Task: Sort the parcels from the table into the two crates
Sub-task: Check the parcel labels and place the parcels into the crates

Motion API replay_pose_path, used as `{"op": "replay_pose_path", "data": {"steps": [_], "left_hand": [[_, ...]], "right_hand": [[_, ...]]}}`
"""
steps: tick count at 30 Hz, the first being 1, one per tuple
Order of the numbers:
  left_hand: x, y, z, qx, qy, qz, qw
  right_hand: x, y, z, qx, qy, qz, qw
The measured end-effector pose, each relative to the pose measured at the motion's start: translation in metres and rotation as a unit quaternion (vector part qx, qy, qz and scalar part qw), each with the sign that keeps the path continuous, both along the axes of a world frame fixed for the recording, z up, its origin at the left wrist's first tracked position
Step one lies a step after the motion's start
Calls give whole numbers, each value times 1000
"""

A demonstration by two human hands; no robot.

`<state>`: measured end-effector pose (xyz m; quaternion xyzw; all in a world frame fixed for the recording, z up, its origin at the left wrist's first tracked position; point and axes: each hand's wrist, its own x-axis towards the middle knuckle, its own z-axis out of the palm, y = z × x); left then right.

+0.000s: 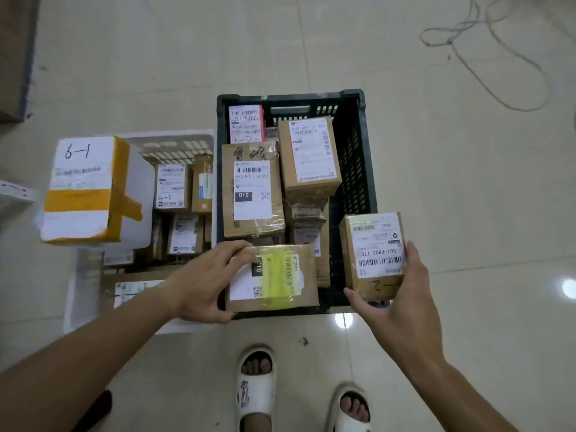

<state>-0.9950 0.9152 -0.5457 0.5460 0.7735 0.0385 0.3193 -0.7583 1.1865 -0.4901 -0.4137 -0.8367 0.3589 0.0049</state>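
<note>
Here the left hand (202,280) grips a flat brown cardboard parcel with yellow tape (274,277) at the black slatted plastic crate (358,169)'s six-o'clock edge, seemingly lowering it onto the stacked boxes. At four o'clock, the right hand (394,289) clasps a small brown labelled box (374,255) over the rim, probably awaiting room; the white plastic crate (174,145) sits at nine o'clock.

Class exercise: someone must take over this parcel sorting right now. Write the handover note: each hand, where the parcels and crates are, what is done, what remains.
Left hand: grips a box with yellow tape at the near edge of the black crate.
Right hand: holds a small box just outside that crate's right wall.
White crate sits left of the black one; a large white parcel lies across its far left corner.
Done: both crates hold many parcels.
Left: place the two held boxes. The table is out of view, so any remaining parcels cannot be seen.
</note>
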Motion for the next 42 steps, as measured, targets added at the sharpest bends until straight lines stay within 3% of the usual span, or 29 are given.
{"op": "replay_pose_path", "data": {"steps": [5,23,32,42], "left_hand": [[-11,0,-36,-54,-8,-16,998],[8,9,-101,-147,176,-93,969],[8,11,-97,-163,169,-101,967],[14,21,-73,-181,136,-74,971]], "right_hand": [[-12,4,-37,-4,-27,16,999],[-49,-6,-170,-95,-141,114,979],[-59,-9,-202,-163,-215,150,951],[-60,-3,-186,-100,-259,182,943]]}}
